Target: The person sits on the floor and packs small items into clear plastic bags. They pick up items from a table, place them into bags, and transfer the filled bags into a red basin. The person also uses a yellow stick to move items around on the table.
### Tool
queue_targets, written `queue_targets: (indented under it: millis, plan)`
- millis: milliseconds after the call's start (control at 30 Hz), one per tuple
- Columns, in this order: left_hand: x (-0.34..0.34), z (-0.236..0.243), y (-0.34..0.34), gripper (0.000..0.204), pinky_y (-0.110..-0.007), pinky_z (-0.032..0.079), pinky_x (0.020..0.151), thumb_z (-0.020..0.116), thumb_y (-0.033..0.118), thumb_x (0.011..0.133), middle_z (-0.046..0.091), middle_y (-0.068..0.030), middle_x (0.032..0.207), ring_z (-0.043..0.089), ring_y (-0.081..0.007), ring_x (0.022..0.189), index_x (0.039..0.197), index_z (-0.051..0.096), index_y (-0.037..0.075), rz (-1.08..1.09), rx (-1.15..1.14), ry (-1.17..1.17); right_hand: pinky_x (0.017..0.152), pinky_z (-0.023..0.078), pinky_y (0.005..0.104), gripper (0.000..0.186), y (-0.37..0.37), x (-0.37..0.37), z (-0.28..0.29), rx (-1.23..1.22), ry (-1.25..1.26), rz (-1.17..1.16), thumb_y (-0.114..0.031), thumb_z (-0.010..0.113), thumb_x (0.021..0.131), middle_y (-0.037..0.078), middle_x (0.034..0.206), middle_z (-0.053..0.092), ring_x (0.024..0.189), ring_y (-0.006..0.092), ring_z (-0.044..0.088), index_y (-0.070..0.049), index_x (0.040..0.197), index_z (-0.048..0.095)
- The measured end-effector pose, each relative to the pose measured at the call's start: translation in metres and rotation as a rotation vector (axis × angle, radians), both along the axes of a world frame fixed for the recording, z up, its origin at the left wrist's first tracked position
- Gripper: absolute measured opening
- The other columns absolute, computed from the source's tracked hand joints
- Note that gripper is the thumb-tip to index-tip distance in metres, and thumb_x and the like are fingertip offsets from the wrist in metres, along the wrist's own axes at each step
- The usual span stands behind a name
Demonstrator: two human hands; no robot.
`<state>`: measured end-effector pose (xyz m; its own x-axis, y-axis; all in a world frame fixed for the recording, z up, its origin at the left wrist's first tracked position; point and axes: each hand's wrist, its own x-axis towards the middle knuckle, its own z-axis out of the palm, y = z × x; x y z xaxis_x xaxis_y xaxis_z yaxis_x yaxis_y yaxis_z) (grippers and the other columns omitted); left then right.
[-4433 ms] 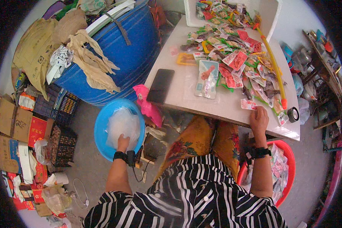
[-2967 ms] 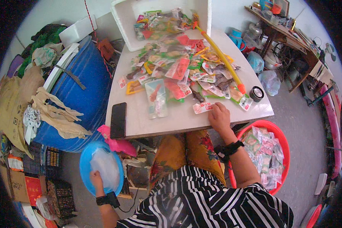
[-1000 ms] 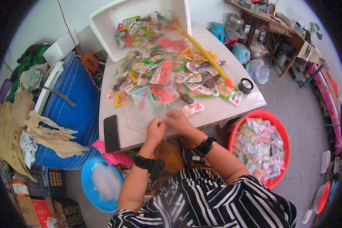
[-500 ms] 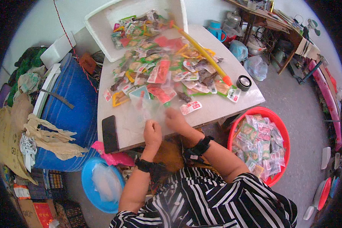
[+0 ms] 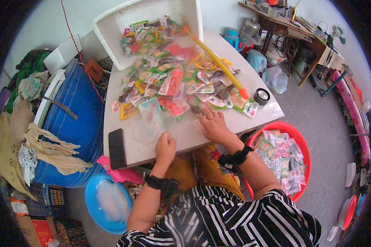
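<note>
My left hand is closed at the near edge of the table. It holds a clear plastic bag, which lies spread toward the heap, with a pale, red-marked packet showing in or under it. My right hand is over a small dark snack packet, its fingers bent onto it and covering most of its label. Beyond both hands is a loose heap of small sealed snack packets in green, yellow, red and dark colours. Some lie inside a tipped white foam box at the back.
A yellow stick with orange ends lies across the heap. A roll of tape sits right, a black phone left. On the floor stand a red basin of bagged packets and a blue basin with clear bags. A blue barrel is left.
My right hand has moved right, away from my left hand, and onto the dark snack packet, covering its label. My left hand stays closed on the plastic bag, almost in place.
</note>
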<state>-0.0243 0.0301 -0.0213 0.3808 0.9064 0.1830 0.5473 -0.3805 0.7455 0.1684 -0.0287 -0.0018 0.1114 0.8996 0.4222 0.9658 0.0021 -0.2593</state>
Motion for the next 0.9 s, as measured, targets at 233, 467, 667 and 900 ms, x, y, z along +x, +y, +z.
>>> queue_targets:
  millis: [233,467,667,900]
  plan:
    - [0.000,-0.006,0.004,0.018,-0.036,0.039,0.057,0.048,0.015,0.074,0.051,-0.0143,0.067,0.050,-0.0266,0.061,0.086,0.051,0.002,0.022,0.103,0.006,0.089,0.024,0.0501,0.023,0.014,0.009,-0.016,-0.086,-0.057,0.059,-0.022,0.047,0.072,0.010,0.115,0.042,0.114,0.0301,0.031,-0.015,0.092,0.055]
    - [-0.005,0.000,0.004,0.016,-0.042,0.039,0.062,0.046,0.012,0.072,0.052,-0.0183,0.075,0.049,-0.0349,0.073,0.084,0.048,0.002,0.045,0.183,0.110,0.069,0.042,0.0357,0.017,-0.003,0.021,-0.007,0.140,0.143,0.127,-0.006,0.048,0.071,0.012,0.086,0.053,0.084,0.0292,0.052,-0.006,0.088,0.052]
    - [0.000,-0.001,0.005,0.015,-0.043,0.038,0.064,0.046,0.013,0.072,0.051,-0.0187,0.078,0.048,-0.0360,0.075,0.082,0.047,0.002,0.017,0.107,0.107,0.062,0.044,0.0294,0.014,-0.044,0.023,0.012,0.277,1.147,-0.001,-0.011,0.043,0.082,0.007,0.075,0.052,0.066,0.0183,0.051,-0.001,0.088,0.050]
    - [0.009,0.006,0.003,0.023,-0.041,0.040,0.067,0.047,0.016,0.072,0.054,-0.0186,0.083,0.050,-0.0347,0.079,0.090,0.049,0.002,0.005,0.003,0.181,0.062,0.047,0.0335,0.018,-0.069,0.002,0.011,0.206,1.865,-0.032,-0.009,0.039,0.081,0.007,0.081,0.053,0.067,0.0182,0.053,-0.001,0.095,0.048]
